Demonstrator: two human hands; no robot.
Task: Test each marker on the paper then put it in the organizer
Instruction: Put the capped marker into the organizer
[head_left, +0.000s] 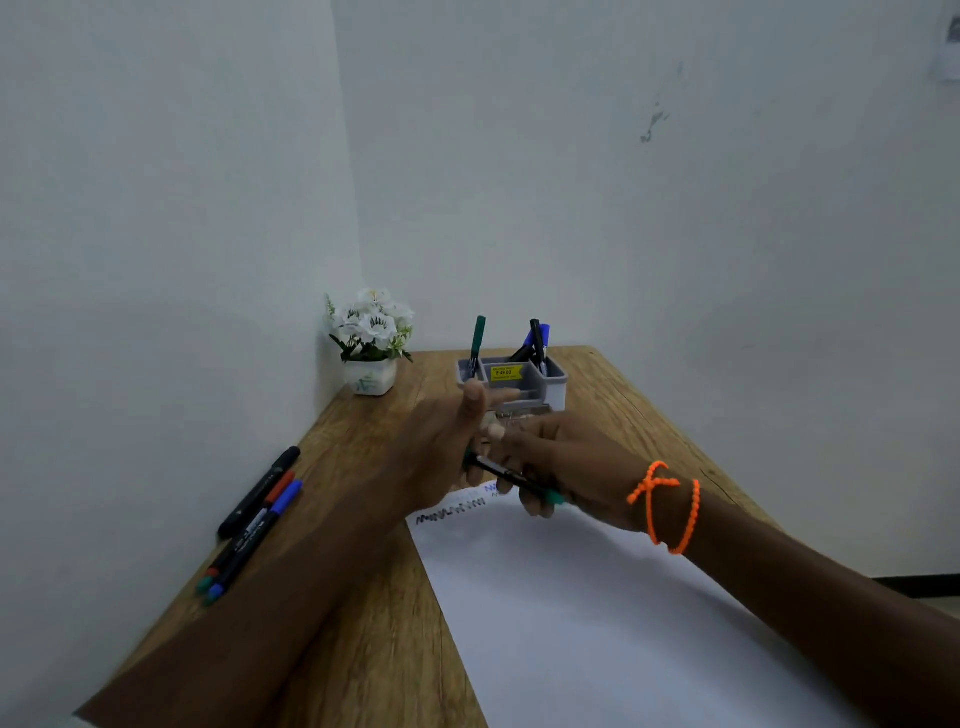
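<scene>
White walls met in a corner behind the wooden table (374, 613), where a small pot of white flowers (372, 338) stood. Near the far edge sat the gray organizer (553, 387), split into compartments: a green marker (476, 343) stood upright in the left one, while a blue marker (540, 340) and a black marker (535, 338) leaned together in the right one; the middle one carried a yellow price sticker (506, 372).

Just in front of it, both hands met above the top edge of the paper (597, 623), which already bore black and blue scribbles (451, 510). The right hand (566, 462), its wrist ringed by an orange bead bracelet (670, 506), had its grip pinched round a green-ended marker (511, 478). The left hand (447, 441) was blurred, thumb raised, touching the marker's other end; whether it gripped I cannot tell.

Four more markers (254, 519) lay side by side at the table's left edge.
</scene>
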